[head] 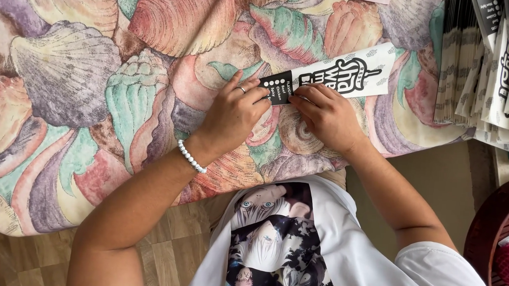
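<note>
**Paper sleeve pressed flat on a shell-patterned cloth**

Nearest the camera a white printed T-shirt (319, 245) is seen, with both forearms reaching away from it. A long, narrow paper sleeve (333, 74) is laid on the shell-patterned cloth (94, 94), right of centre. Its long axis is slanted, with the near-left end under the fingers and the other end pointing far and right. It is white with bold black lettering, and its near-left end is black with white dots. That end is pinned by the curled fingers of the left hand (232, 116) and the right hand (328, 118). A white bead bracelet (191, 156) is worn on the left wrist. A stack of similar sleeves (490, 68) is stood at the far right.
</note>
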